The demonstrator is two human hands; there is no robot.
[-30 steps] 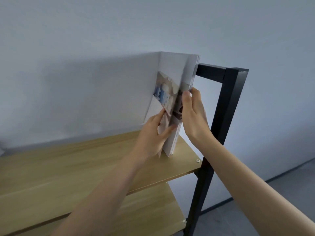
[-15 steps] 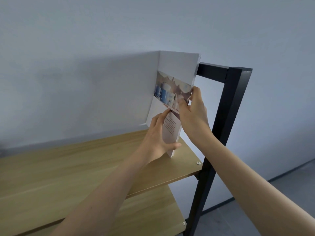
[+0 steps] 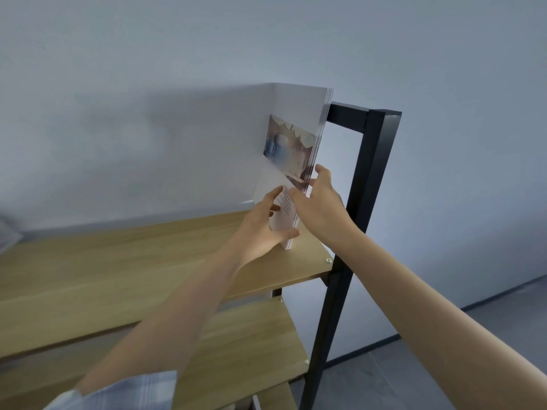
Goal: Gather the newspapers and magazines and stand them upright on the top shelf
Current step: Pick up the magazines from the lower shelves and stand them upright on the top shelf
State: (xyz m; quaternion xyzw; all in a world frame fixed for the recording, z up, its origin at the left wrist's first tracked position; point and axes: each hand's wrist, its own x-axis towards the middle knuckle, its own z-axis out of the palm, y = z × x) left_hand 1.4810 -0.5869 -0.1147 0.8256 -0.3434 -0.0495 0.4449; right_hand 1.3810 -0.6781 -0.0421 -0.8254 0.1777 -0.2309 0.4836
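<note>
While the magazines [image 3: 296,119] stand upright on the top shelf [image 3: 148,255] by the black frame [image 3: 370,173], left hand [image 3: 257,232] lies flat on the cover. Right hand [image 3: 322,208] pinches the front edge, guessing so nothing flops over.

Plain indoor room; home or office cannot be told. A pale wall [image 3: 177,54] fills the upper frame. A wood-and-black-metal shelving unit [image 3: 148,261] stands at centre, grey floor [image 3: 355,386] at lower right.

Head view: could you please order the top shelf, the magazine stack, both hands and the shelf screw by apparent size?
1. top shelf
2. magazine stack
3. left hand and right hand: look alike, not ranked
4. shelf screw
</note>
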